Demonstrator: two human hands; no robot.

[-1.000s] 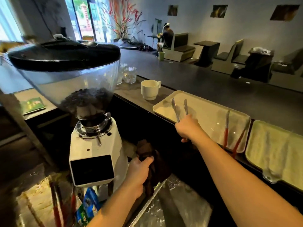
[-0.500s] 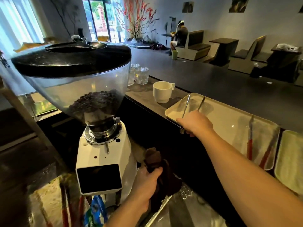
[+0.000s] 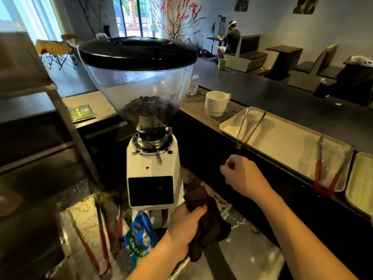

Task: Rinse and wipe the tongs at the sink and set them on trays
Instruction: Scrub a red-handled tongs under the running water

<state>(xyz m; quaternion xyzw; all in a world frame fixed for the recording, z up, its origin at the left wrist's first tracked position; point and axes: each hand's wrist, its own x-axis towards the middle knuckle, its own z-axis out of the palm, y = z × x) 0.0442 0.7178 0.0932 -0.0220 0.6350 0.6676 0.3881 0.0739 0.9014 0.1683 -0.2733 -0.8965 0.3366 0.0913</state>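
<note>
The left hand (image 3: 184,229) is gripping a dark brown cloth (image 3: 203,217), its fingers (image 3: 196,210) wrapping tightly around the bunched fabric, which is hanging down over the steel sink (image 3: 252,257). The right hand (image 3: 245,174) is hovering empty above the dark edge of the table (image 3: 272,93), its fingers (image 3: 228,172) curling loosely inward and holding nothing.

Just beyond the right hand, one pair of plain metal tongs (image 3: 249,128) is lying on the beige tray (image 3: 282,142), arms spreading apart toward the far side and the hinged end poking over the tray's near rim. A second pair, the red-handled tongs (image 3: 331,168), is resting at the right end of the same tray, its looped end overhanging the near rim. That is making two pairs on this one tray. A second, pale green tray (image 3: 361,182) is sitting just beside it to the right.

At lower left, more red-handled tongs (image 3: 103,235) are lying blurred on the wet surface; at least two pairs are showing, though the exact count is hard to tell. A blue packet (image 3: 139,237) is lying next to them.

One white coffee grinder (image 3: 153,126) with beans in its hopper is standing between the two groups, and one white cup (image 3: 216,103) is standing on the table near the beige tray.
</note>
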